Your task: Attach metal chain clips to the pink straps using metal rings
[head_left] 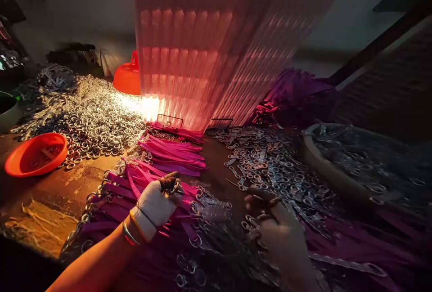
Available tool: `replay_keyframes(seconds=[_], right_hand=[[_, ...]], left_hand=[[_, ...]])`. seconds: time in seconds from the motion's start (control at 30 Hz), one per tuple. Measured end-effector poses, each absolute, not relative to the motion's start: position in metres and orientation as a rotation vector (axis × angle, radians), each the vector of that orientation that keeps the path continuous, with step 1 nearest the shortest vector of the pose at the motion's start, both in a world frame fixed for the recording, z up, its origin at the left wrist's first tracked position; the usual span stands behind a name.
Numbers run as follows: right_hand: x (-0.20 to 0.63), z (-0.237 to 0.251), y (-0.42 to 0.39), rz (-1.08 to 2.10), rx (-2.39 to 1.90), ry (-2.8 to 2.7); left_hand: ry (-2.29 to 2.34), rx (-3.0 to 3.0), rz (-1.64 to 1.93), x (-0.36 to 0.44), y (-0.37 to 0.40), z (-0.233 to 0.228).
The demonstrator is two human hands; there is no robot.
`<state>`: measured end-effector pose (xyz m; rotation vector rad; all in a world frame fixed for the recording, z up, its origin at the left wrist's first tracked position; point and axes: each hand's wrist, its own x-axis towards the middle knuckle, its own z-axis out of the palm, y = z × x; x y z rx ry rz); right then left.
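Two orange bowls sit on our table: the near bowl [35, 153] holds a few bits, the far one [127, 78] lies upside down. Our gloved left hand [155, 206] pinches a metal ring [173, 187] over pink straps [168, 152]. Our right hand [281, 233] is blurry; we cannot tell its grip.

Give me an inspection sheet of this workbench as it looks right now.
Surface: worn brown table, dimly lit.
Job's things: pink straps stacked in bundles with rings attached; loose metal rings heaped left and centre.
Clutter: orange bowl at left; orange lid behind; round tray of metal parts at right.
Grippers: left hand, in a white wrap, rests on the straps, fingertips pinching something small; right hand blurred over the rings, grip unclear.
Cables: nothing seen.
Surroundings: hanging pink strips, lamp glow, pale wall.
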<state>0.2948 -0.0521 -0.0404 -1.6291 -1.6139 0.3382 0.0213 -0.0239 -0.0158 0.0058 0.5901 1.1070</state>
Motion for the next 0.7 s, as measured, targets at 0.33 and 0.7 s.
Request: replay_keyframes(seconds=[0.33,0.7], right_hand=[[0.178,0.019,-0.053,0.419,-0.932,-2.433],[0.171,0.021,-0.035,0.904,-1.132,-2.0]], left_hand=[[0.559,0.392,1.053,0.028,-0.048,-0.024],[0.505,0.198,0.935,0.004,-0.052,-0.014]])
